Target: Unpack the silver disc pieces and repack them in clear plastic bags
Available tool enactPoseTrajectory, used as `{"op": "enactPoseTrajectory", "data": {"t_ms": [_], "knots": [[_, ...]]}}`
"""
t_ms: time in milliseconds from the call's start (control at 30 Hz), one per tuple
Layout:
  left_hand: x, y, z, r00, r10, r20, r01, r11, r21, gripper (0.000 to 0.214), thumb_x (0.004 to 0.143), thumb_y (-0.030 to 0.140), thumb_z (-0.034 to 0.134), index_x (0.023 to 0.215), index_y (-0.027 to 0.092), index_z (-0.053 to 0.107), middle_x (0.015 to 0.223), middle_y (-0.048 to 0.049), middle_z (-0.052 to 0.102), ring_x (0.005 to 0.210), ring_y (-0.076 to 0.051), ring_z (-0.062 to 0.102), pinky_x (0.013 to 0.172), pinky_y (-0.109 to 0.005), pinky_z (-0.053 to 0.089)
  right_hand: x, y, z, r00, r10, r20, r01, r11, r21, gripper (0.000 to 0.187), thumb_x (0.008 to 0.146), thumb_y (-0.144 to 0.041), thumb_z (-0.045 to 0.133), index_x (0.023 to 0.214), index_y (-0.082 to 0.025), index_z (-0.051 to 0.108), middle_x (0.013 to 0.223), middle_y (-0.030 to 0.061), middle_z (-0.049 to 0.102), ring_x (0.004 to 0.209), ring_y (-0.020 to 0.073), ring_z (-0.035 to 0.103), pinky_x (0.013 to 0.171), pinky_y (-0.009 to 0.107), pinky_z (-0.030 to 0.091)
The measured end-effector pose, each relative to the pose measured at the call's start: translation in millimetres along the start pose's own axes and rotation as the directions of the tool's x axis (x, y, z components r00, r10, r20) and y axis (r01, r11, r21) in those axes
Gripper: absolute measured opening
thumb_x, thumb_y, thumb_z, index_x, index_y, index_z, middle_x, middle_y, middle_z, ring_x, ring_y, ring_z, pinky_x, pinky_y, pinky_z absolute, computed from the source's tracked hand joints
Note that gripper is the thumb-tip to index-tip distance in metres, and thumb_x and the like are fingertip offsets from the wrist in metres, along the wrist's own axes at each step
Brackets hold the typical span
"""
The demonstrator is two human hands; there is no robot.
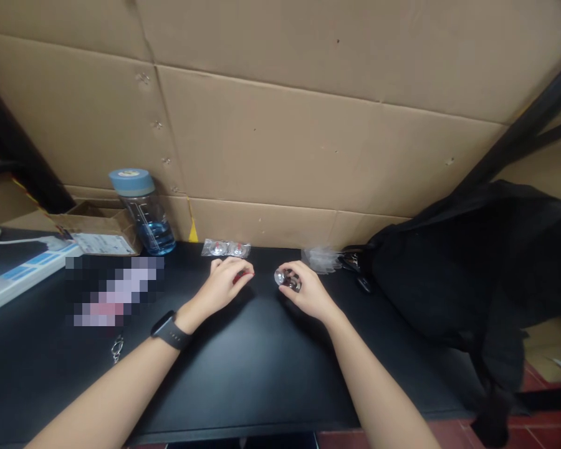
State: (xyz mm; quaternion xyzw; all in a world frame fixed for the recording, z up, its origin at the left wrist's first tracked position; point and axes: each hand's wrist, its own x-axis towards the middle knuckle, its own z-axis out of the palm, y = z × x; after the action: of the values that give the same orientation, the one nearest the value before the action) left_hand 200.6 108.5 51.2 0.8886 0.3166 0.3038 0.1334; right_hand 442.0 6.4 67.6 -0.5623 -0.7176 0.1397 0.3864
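Note:
Above the middle of the black table, my left hand (224, 282), below a dark wristwatch (172, 330), is closed on a small red piece (244, 275). Most of that piece is hidden by the fingers. Across a short gap, my right hand (310, 292) grips a round, shiny, silvery object (287, 280) between thumb and fingers; its exact kind is unclear. Behind my left hand lie two joined clear packets (225, 248), each with a round silvery item marked in red. Crumpled clear plastic wrappers (321, 258) rest just behind my right hand.
A blue-lidded water bottle (143, 212) and a small open cardboard box (103, 231) stand at the back left. A blurred-out item (121, 293) lies left of my hands, near a metal clasp (116, 349). On the right sits a black bag (467, 268). Cardboard (271, 137) walls the back.

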Motion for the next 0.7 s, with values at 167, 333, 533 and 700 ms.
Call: {"op": "enactPoseTrajectory", "data": {"t_ms": [167,333,533,700], "knots": [[-1,18,-3.2,0.998,-0.035,-0.058,0.029,0.996,-0.089,0.015,0.092,0.037,0.060,0.090,0.027,0.070,0.102,-0.0007,0.074,0.102,-0.023,0.063,0.094,-0.039,0.036,-1,-4,4,0.998,0.007,-0.070,-0.001,0.997,0.079,0.041,0.077,-0.021,0.069,0.116,-0.025,0.060,0.115,0.0050,0.063,0.093,0.0176,0.062,0.078,0.029,0.052],[5,25,8.0,0.987,-0.139,-0.081,0.109,0.950,-0.293,0.014,0.089,0.035,0.062,0.093,0.026,0.073,0.099,-0.0013,0.076,0.088,-0.020,0.068,0.076,-0.030,0.049,-1,-8,11,0.991,0.010,-0.136,0.018,0.979,0.201,0.041,0.076,-0.020,0.069,0.115,-0.025,0.060,0.116,0.0053,0.063,0.094,0.0181,0.064,0.073,0.028,0.053],[1,11,12.3,0.977,-0.210,-0.038,0.174,0.888,-0.427,0.022,0.086,0.037,0.068,0.104,0.026,0.074,0.100,-0.0022,0.076,0.091,-0.020,0.070,0.080,-0.030,0.052,-2,-14,18,0.983,0.014,-0.183,0.035,0.965,0.261,0.043,0.076,-0.017,0.070,0.117,-0.025,0.060,0.117,0.0063,0.063,0.098,0.0193,0.064,0.076,0.030,0.054],[-5,4,9.1,0.985,-0.169,-0.044,0.130,0.875,-0.466,0.016,0.089,0.035,0.065,0.090,0.024,0.075,0.103,-0.0044,0.072,0.094,-0.020,0.067,0.080,-0.030,0.052,-4,-26,25,0.983,-0.021,-0.181,0.066,0.967,0.248,0.044,0.076,-0.016,0.072,0.117,-0.026,0.060,0.116,0.0059,0.063,0.099,0.0202,0.064,0.082,0.032,0.054]]}}
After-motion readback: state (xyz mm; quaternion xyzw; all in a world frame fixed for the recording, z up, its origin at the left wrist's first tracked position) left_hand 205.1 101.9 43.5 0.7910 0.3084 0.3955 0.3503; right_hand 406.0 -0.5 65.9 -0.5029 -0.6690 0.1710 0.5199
